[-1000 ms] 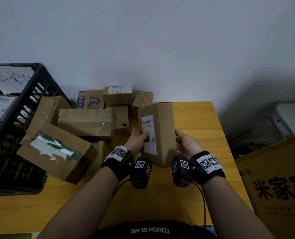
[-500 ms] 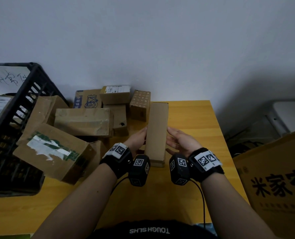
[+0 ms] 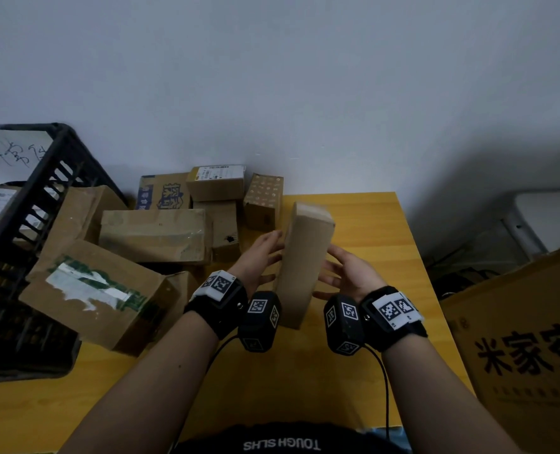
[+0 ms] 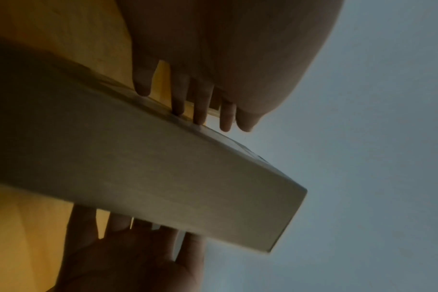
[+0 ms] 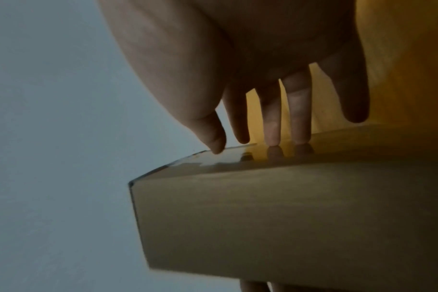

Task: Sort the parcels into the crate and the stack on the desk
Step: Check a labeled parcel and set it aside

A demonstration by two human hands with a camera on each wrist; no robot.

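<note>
A tall, narrow brown parcel [image 3: 304,257] stands tilted on the yellow desk [image 3: 354,362], its top leaning right. My left hand [image 3: 259,257] lies with straight fingers against its left face. My right hand [image 3: 347,273] has splayed, straight fingers on its right face. In the left wrist view the left fingertips [image 4: 178,106] touch the edge of the parcel [image 4: 163,177]. In the right wrist view the right fingertips [image 5: 273,136] rest on the taped face of the parcel [image 5: 275,217]. The black crate [image 3: 42,191] stands at the left with parcels inside.
A loose pile of brown parcels [image 3: 154,234] fills the desk between the crate and my hands, with a large taped box [image 3: 92,290] nearest. A big yellow carton [image 3: 527,339] stands beyond the desk's right edge. A wall rises behind.
The parcel has turned on end between my hands, so its white label no longer faces me. Its top now leans to the right, and my fingers have straightened along its sides.
</note>
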